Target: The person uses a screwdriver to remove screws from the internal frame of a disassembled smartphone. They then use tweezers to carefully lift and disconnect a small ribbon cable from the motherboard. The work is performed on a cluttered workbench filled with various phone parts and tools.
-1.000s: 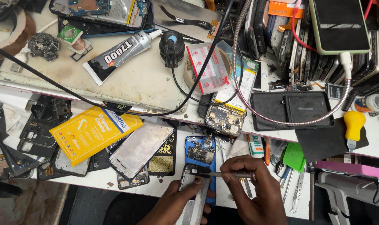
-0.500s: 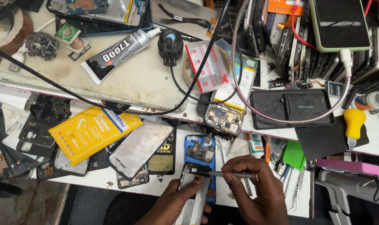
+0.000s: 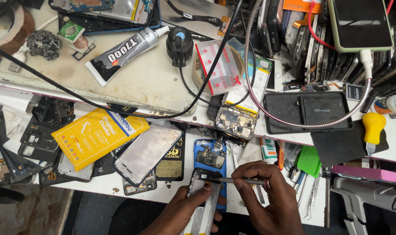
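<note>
Phone frame (image 3: 201, 196) under a slim metal tool (image 3: 239, 180) at the near edge of the workbench (image 3: 154, 82).

Left hand (image 3: 185, 209) wraps its fingers around the frame's lower part, apparently to steady it; right hand (image 3: 267, 196) pinches the tool like a pen, tip at the frame's top corner. The frame's long axis runs away from the person, top end towards the blue opened phone (image 3: 211, 154).

I take the opened phone (image 3: 210, 153) as my mark; the metal frame (image 3: 146, 152) lies left of it, the yellow packet (image 3: 100, 135) further left; the circuit board (image 3: 235, 122) sits behind it, the glue tube (image 3: 124, 50) far behind-left; my phone frame (image 3: 201, 191) lies just before it.
</note>
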